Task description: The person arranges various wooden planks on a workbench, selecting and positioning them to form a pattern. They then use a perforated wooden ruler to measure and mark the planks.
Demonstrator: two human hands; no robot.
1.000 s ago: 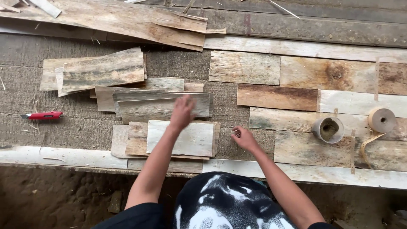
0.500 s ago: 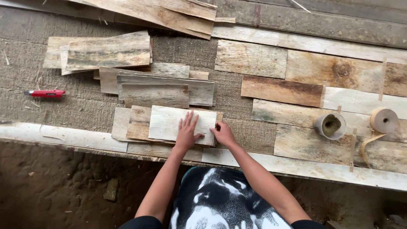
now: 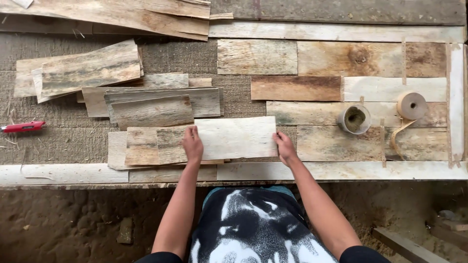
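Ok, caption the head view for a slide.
Both hands, left hand and right hand, slide a pale wooden board across a plank-covered workbench.

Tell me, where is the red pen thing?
The red marker lies at the far left edge of the head view, on the grey surface, left of the stacked wood pieces and far from both hands.

Grey matted bench (image 3: 58, 141) with wood veneer sheets (image 3: 156, 109), red cutter (image 3: 22, 127), tape rolls (image 3: 412, 105).
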